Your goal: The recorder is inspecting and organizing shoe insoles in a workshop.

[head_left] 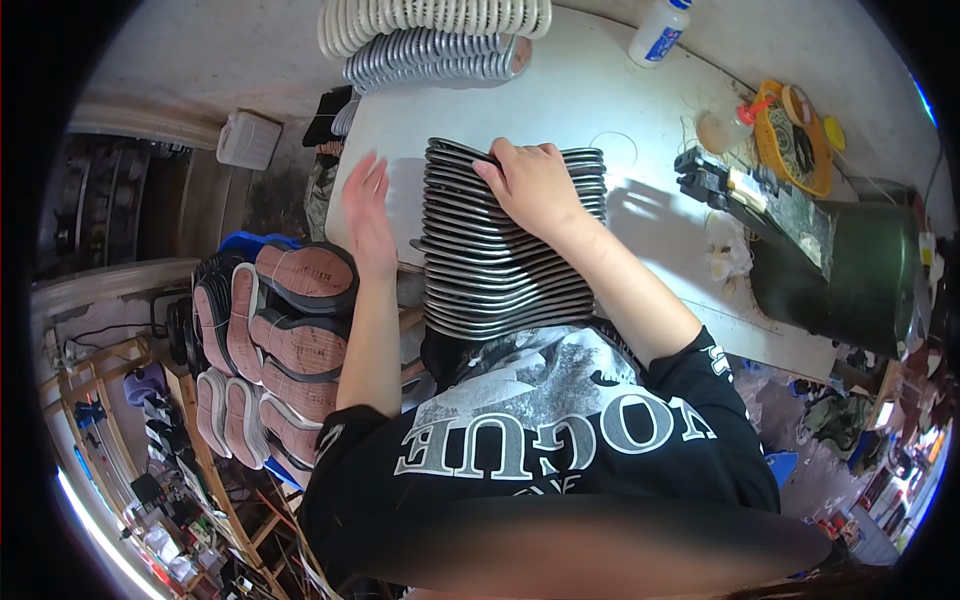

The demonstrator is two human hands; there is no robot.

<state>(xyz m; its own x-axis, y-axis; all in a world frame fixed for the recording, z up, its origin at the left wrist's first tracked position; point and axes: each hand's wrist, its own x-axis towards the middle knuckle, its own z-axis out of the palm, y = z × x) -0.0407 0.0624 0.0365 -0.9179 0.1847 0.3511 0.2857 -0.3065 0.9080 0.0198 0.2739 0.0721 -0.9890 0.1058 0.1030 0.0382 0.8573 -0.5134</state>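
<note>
A row of black shoe soles (505, 270) stands packed on edge before me, from the white table top (385, 120) back to the front of my shirt. My right hand (532, 185) lies over the far end of the row, its fingers curled on the soles and its thumb toward the left. Left of the row, my left hand (368, 215) is raised and holds nothing. Its fingers are stretched out and slightly blurred, apart from the soles. One sole sticks out a little on the row's left side.
Cream soles (435, 25) and grey soles (430, 58) are lined up at the table's far edge. Brown-faced soles (300, 345) fill a blue container at my left. On the right are a dark green machine (850, 265), a yellow basket (815, 165) and a white bottle (658, 35).
</note>
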